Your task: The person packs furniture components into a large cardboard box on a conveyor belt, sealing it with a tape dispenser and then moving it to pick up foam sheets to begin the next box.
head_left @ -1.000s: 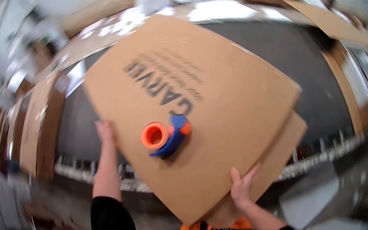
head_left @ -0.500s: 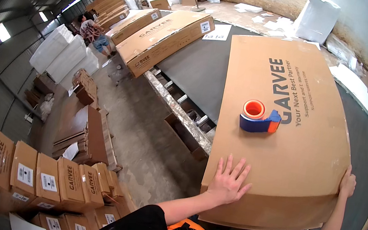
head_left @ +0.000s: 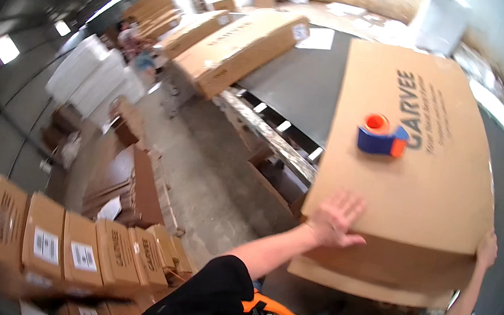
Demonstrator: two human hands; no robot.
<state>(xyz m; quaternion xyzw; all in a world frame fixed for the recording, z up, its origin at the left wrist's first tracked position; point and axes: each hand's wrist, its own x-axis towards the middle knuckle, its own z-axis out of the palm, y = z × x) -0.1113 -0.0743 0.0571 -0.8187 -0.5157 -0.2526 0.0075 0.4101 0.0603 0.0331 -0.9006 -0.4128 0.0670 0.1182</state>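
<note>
A large flat cardboard box (head_left: 408, 149) fills the right half of the frame, lying on a dark table (head_left: 296, 85) with its near end overhanging the table edge toward the person. The left hand (head_left: 333, 218) lies palm-down on the box's near left corner, at lower centre of the frame, its fingers (head_left: 350, 203) spread apart and flat on the top face rather than closed around anything. The right hand (head_left: 487, 249) is at the box's near right corner, at the lower right of the frame; it presses against the side edge, and how far its fingers are curled cannot be told, since they are hidden behind the cardboard.

The box is plain brown, long and shallow, with dark printed lettering running along its top. An orange-and-blue tape dispenser (head_left: 382, 137) sits on the top face, well beyond both hands, toward the upper right. A second long brown box (head_left: 243, 47) lies on the table at upper centre. Stacked smaller cartons (head_left: 47, 244) with white labels stand at the lower left.
</note>
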